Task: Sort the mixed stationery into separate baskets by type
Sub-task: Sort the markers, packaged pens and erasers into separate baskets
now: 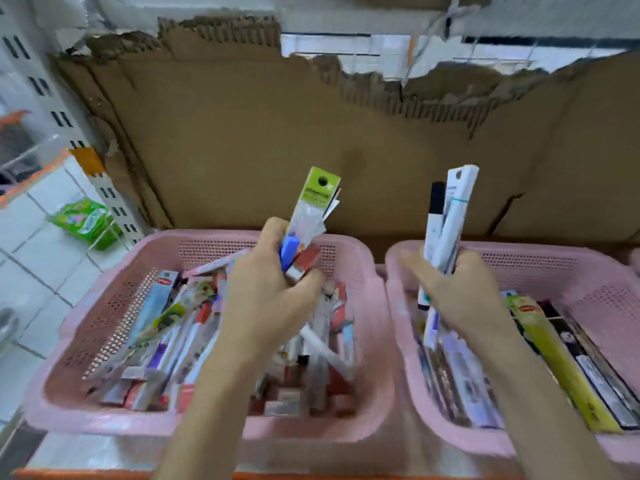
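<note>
1. Progress check: you're roughly mid-sort, judging by how the two baskets look.
2. Left basket point(55, 386) is still holding a jumbled heap of mixed stationery point(166, 341): packaged pens, small boxes, loose sticks lying at all angles. That's the bulk of what's left.
3. Right basket point(595, 271) is looking tidier: long flat packs, including a yellow pack point(554, 362), are lying side by side along its length. Reads as an already-sorted type, though blur is hiding the labels.
4. Your left hand point(270, 292) is gripping a mixed bunch above the left basket: a green-topped pack point(313, 202), something blue point(289, 252) and a reddish box point(306, 259).
5. Your right hand point(457, 289) is clamping a bundle of white markers point(446, 220), one black-capped, upright over the right basket.
6. Hands are well apart, each over its own basket, neither bunch dropped yet.
7. Torn cardboard point(277, 150) is standing behind both baskets. A third basket's edge may be showing far right; can't tell.
</note>
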{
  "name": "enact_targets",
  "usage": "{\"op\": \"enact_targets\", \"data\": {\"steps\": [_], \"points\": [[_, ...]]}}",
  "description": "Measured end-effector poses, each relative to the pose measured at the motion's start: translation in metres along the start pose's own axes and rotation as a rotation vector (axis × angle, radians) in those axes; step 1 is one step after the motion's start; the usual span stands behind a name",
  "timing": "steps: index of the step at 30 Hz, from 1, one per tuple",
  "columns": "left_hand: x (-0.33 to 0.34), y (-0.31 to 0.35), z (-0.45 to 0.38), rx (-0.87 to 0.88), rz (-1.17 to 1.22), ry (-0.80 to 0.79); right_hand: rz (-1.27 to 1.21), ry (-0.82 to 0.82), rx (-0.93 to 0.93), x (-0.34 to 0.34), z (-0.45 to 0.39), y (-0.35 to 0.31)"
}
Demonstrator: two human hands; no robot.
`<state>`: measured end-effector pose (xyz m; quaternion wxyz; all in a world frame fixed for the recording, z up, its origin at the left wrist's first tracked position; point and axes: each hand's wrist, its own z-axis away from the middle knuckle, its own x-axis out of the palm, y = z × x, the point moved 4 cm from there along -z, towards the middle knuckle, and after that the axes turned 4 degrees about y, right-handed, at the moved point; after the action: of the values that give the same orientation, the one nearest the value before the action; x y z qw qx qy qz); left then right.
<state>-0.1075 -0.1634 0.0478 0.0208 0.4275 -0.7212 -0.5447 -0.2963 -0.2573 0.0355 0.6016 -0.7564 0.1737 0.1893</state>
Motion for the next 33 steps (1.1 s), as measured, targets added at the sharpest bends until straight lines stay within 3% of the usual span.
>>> {"op": "enact_targets", "data": {"steps": [6, 13, 17, 24, 33], "points": [[0.078, 0.057, 0.013, 0.031, 0.001, -0.065, 0.0, -0.095, 0.031, -0.06, -0.012, 0.053], [0.14, 0.084, 0.034, 0.002, -0.157, -0.299, -0.035, -0.26, -0.081, -0.098, -0.022, 0.081], [0.152, 0.087, 0.043, -0.015, -0.276, -0.28, 0.026, -0.249, -0.084, -0.111, -0.025, 0.096], [0.14, 0.09, 0.042, -0.246, 0.068, -0.097, 0.457, -0.321, -0.075, -0.107, -0.016, 0.102], [0.13, 0.081, 0.033, -0.238, 0.182, -0.155, 0.778, -0.385, -0.295, -0.079, 0.005, 0.082]]}}
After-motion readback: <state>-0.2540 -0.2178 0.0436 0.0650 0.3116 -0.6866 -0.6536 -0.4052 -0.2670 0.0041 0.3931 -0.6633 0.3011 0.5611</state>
